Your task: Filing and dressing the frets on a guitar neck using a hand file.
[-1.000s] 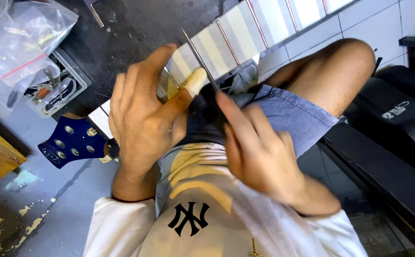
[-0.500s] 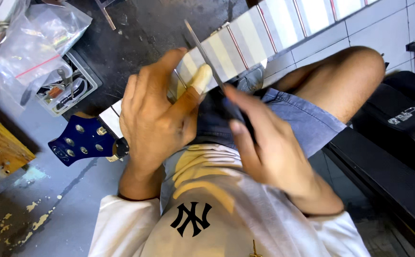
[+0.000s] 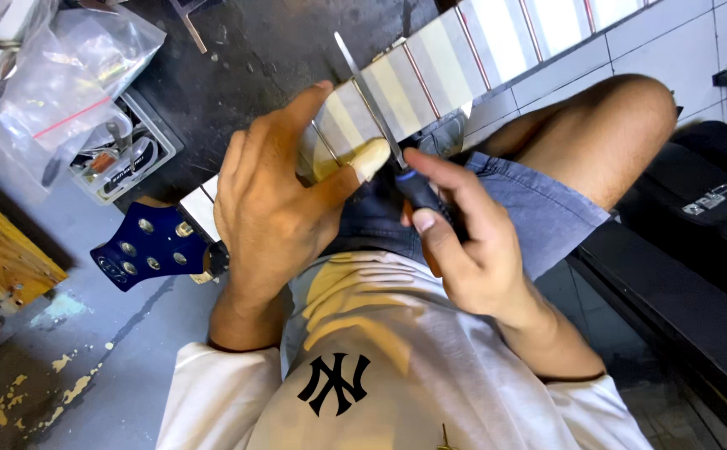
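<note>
The left hand clasps the masked guitar neck; the right hand pinches a thin file across a fret beside the thumb. Frets toward the body seemingly remain.

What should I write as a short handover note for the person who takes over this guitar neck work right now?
Left hand: wrapped around the guitar neck near the blue headstock, thumb on the taped fretboard; the thumb tip is covered in tape.
Right hand: firm grip on a thin metal file by its dark handle, blade lying along a fret.
The neck rests across the lap. The fretboard is masked with pale tape between the frets.
Done: masking. How many frets are already filed cannot be told.
Nearby: a tray of small tools and a plastic bag on the floor.
</note>
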